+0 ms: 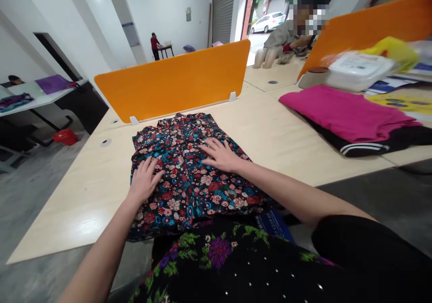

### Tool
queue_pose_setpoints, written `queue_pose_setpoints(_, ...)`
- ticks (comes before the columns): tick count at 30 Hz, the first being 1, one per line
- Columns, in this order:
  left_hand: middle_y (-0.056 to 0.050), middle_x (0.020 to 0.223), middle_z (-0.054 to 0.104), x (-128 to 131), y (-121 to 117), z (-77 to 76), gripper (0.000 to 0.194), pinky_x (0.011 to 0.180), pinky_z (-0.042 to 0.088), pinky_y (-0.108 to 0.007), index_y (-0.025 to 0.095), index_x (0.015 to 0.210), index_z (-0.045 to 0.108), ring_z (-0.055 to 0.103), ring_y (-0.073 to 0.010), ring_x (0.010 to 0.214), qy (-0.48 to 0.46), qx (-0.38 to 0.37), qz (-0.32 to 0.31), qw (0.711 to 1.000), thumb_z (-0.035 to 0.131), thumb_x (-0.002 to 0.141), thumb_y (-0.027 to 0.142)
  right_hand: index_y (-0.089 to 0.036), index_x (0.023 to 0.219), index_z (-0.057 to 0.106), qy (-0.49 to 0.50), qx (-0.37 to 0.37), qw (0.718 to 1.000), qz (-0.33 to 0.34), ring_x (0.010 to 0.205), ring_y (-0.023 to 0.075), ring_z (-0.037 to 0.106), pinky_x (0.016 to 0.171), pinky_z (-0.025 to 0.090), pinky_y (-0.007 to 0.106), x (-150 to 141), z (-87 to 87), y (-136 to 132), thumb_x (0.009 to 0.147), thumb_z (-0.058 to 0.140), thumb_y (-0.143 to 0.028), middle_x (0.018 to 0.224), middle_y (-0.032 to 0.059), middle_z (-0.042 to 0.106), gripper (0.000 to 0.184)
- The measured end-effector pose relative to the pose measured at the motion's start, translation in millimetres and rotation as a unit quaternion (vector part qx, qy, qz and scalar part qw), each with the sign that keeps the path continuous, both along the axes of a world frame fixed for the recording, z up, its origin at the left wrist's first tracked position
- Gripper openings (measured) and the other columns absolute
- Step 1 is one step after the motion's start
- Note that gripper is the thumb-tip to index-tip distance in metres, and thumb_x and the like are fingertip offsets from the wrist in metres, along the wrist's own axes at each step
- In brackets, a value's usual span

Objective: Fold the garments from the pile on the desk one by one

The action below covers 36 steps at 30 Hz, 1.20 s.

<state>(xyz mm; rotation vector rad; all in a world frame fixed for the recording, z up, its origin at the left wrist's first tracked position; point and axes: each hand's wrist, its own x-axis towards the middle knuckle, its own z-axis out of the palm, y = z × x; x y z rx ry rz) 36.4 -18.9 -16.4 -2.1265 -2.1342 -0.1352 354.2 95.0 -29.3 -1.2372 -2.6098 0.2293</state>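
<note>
A dark floral garment (175, 177), patterned in red, pink and blue, lies spread on the pale wooden table (259, 136). Its lower edge reaches the table's near edge, close to my body. My left hand (145, 179) rests on the garment's left side, fingers stretched out. On its right side, a little farther up, my right hand (219, 154) lies flat with its fingers spread. Neither hand grasps the cloth. What kind of garment it is, I cannot tell for certain.
An orange divider (175, 82) stands behind the garment. To the right lie a folded pink cloth (351, 112) and black clothing (364, 148), with a plastic container (359, 67) behind them. A co-worker (290, 35) sits across the table. A red bucket (65, 136) stands on the floor.
</note>
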Motion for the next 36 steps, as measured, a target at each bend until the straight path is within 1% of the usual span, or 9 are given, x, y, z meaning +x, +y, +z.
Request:
queue_pose_setpoints(6, -0.004, 0.155, 0.029, 49.4, -64.5, -24.5, 0.059, 0.115, 0.016, -0.055, 0.029, 0.144, 0.039, 0.019, -0.0303, 0.144, 0.004, -0.036, -0.080, 0.996, 0.038, 0.091, 0.056, -0.032, 0.146, 0.037, -0.007, -0.001, 0.995, 0.100, 0.144, 0.0332, 0.015, 0.111, 0.005, 0.065, 5.9, -17.8, -68.4, 0.089, 0.040, -0.065, 0.155, 0.0067, 0.028, 0.065)
queue_pose_setpoints(11, -0.013, 0.137, 0.052, 40.4, -94.2, -16.2, 0.048, 0.109, 0.032, -0.047, 0.019, 0.126, 0.054, 0.044, -0.0276, 0.130, -0.109, 0.135, -0.052, 0.984, 0.047, 0.090, 0.049, -0.027, 0.130, 0.056, 0.167, 0.047, 0.982, 0.071, 0.133, 0.0295, 0.040, 0.109, 0.030, 0.055, 40.6, 0.5, -81.0, 0.091, 0.049, -0.051, 0.142, 0.0097, 0.049, 0.046)
queue_pose_setpoints(14, -0.012, 0.104, 0.065, 15.2, -145.6, -16.6, 0.039, 0.095, 0.046, -0.040, 0.016, 0.103, 0.062, 0.060, -0.0247, 0.103, -0.187, 0.321, 0.119, 0.921, 0.054, 0.085, 0.049, -0.021, 0.099, 0.067, 0.373, 0.165, 0.910, -0.080, 0.096, 0.0223, 0.063, 0.088, 0.049, 0.040, 98.4, 6.0, -107.9, 0.092, 0.051, -0.039, 0.098, 0.0082, 0.068, 0.025)
queue_pose_setpoints(17, -0.006, 0.080, 0.062, -9.7, -193.9, -32.0, 0.039, 0.088, 0.049, -0.043, 0.016, 0.085, 0.063, 0.061, -0.0236, 0.083, -0.295, 0.347, 0.340, 0.823, 0.063, 0.075, 0.054, -0.021, 0.075, 0.064, 0.454, 0.233, 0.810, -0.289, 0.071, 0.0207, 0.060, 0.074, 0.050, 0.039, 155.4, -8.4, -141.4, 0.089, 0.055, -0.042, 0.071, 0.0045, 0.062, 0.026)
queue_pose_setpoints(20, -0.002, 0.076, 0.063, -21.0, -207.7, -52.4, 0.044, 0.084, 0.051, -0.038, 0.017, 0.084, 0.060, 0.061, -0.0196, 0.078, -0.527, 0.288, 0.383, 0.703, 0.075, 0.061, 0.053, -0.025, 0.069, 0.063, 0.516, 0.124, 0.745, -0.405, 0.061, 0.0213, 0.056, 0.068, 0.050, 0.040, 180.6, -36.0, -165.5, 0.082, 0.061, -0.051, 0.064, 0.0049, 0.060, 0.029)
queue_pose_setpoints(23, -0.002, 0.095, 0.068, -11.4, -191.9, -62.7, 0.053, 0.088, 0.050, -0.031, 0.021, 0.096, 0.061, 0.063, -0.0182, 0.094, -0.689, 0.218, 0.293, 0.626, 0.081, 0.056, 0.049, -0.023, 0.076, 0.066, 0.604, -0.130, 0.698, -0.361, 0.068, 0.0220, 0.063, 0.071, 0.053, 0.041, 169.4, -59.5, -175.1, 0.069, 0.072, -0.055, 0.072, 0.0048, 0.067, 0.034)
queue_pose_setpoints(28, -0.004, 0.107, 0.070, 21.2, -164.8, -62.1, 0.062, 0.095, 0.048, -0.029, 0.022, 0.109, 0.064, 0.060, -0.0216, 0.110, -0.780, 0.100, 0.209, 0.581, 0.085, 0.053, 0.039, -0.019, 0.085, 0.069, 0.644, -0.421, 0.620, -0.155, 0.096, 0.0268, 0.067, 0.093, 0.050, 0.045, 119.1, -72.3, -177.3, 0.063, 0.079, -0.053, 0.090, 0.0087, 0.073, 0.042)
queue_pose_setpoints(31, -0.005, 0.110, 0.070, 31.7, -163.7, -66.2, 0.075, 0.096, 0.049, -0.035, 0.022, 0.115, 0.062, 0.061, -0.0253, 0.110, -0.786, 0.029, 0.207, 0.582, 0.089, 0.046, 0.027, -0.020, 0.093, 0.070, 0.630, -0.472, 0.605, -0.123, 0.108, 0.0283, 0.063, 0.100, 0.045, 0.049, 97.1, -73.2, -179.5, 0.061, 0.081, -0.051, 0.099, 0.0087, 0.073, 0.046)
queue_pose_setpoints(36, -0.009, 0.105, 0.072, 36.7, -169.8, -55.8, 0.076, 0.094, 0.052, -0.041, 0.017, 0.115, 0.065, 0.065, -0.0291, 0.105, -0.771, -0.016, 0.210, 0.601, 0.089, 0.043, 0.020, -0.023, 0.107, 0.069, 0.596, -0.475, 0.635, -0.124, 0.115, 0.0275, 0.059, 0.107, 0.040, 0.048, 87.1, -54.6, -178.1, 0.061, 0.083, -0.047, 0.112, 0.0064, 0.070, 0.054)
